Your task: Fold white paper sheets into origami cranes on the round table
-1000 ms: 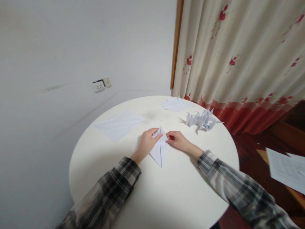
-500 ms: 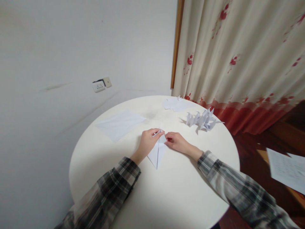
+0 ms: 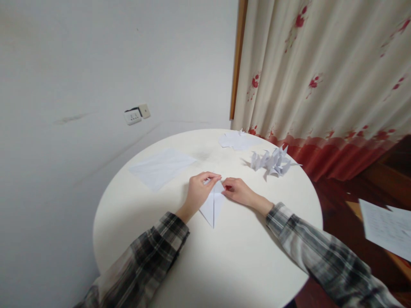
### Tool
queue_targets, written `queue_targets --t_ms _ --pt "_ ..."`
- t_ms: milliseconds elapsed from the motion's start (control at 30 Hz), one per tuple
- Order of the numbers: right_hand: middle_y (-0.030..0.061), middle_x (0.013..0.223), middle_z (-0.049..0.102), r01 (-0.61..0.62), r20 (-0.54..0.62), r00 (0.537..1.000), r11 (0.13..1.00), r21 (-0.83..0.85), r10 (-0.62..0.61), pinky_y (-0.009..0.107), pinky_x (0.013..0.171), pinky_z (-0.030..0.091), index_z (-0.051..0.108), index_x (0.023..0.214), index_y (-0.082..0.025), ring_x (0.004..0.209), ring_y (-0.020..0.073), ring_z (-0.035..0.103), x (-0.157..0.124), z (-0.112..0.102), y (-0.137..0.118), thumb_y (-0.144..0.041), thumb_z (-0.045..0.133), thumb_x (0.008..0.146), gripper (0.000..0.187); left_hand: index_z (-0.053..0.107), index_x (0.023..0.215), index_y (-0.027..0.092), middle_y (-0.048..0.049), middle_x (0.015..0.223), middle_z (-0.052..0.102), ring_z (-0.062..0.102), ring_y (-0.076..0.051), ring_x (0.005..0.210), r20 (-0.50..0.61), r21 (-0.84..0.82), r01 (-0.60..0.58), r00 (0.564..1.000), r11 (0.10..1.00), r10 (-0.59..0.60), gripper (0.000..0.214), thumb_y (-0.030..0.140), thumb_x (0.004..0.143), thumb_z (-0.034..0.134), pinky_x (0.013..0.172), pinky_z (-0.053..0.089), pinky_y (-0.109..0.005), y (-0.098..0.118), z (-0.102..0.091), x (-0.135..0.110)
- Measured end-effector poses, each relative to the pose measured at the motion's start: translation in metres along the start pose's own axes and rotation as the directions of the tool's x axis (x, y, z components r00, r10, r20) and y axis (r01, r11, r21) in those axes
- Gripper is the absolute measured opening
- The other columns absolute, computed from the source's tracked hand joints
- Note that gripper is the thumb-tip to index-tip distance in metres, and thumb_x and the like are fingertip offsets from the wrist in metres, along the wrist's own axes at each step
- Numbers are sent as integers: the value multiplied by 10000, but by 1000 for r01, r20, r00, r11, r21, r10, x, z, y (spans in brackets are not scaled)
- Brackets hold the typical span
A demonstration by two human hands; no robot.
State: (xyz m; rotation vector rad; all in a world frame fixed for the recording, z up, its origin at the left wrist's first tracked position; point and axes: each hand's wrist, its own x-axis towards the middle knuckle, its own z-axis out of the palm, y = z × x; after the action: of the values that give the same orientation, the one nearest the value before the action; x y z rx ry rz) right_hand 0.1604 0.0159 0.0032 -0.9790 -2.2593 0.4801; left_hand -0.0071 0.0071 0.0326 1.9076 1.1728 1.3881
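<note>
A folded sheet of white paper (image 3: 213, 208) lies on the round white table in front of me, kite-shaped, its long point towards me and a crease or slit down its middle. My left hand (image 3: 201, 188) pinches the paper's far tip between thumb and fingers. At the paper's right edge, my right hand (image 3: 238, 191) is closed with curled fingers gripping the side corner. The fingertips of both hands partly cover the upper end of the paper.
On the round table (image 3: 250, 261), a flat paper sheet (image 3: 162, 168) lies at the left. Several folded paper cranes (image 3: 275, 162) cluster at the right, and more paper (image 3: 236, 140) lies at the back. Written sheets (image 3: 385, 229) are beyond the right edge. A wall and curtain (image 3: 316, 81) stand behind.
The paper's near point has shifted slightly right. The upper flap that stood up by my left fingertips is now hidden or lowered. My right hand has hardly moved.
</note>
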Motion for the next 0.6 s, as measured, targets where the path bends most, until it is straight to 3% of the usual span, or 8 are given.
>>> queue_targets --t_ms 367,500,600 --pt "-6 669 516 -49 -5 999 997 -67 49 206 614 345 569 707 -152 620 105 451 0 0 -1 -89 524 692 79 673 771 164 -43 824 704 633 -168 811 48 -2 47 998 999 -46 226 334 785 524 741 479 -255 -6 -1 3" --pt "4 683 538 -153 -30 988 977 -150 150 212 617 340 575 729 -150 622 112 457 0 0 2 -124 527 679 74 641 957 182 -40 931 693 626 -177 861 36 70 98 994 993 -101 264 277 713 609 783 478 -278 -22 0 8" --pt "4 665 535 -242 -69 970 946 -215 233 219 590 321 571 714 -152 595 113 437 0 -3 2 -151 534 667 60 624 974 169 -55 958 681 617 -182 898 89 115 106 989 988 -117 292 222 688 623 825 467 -289 -34 0 8"
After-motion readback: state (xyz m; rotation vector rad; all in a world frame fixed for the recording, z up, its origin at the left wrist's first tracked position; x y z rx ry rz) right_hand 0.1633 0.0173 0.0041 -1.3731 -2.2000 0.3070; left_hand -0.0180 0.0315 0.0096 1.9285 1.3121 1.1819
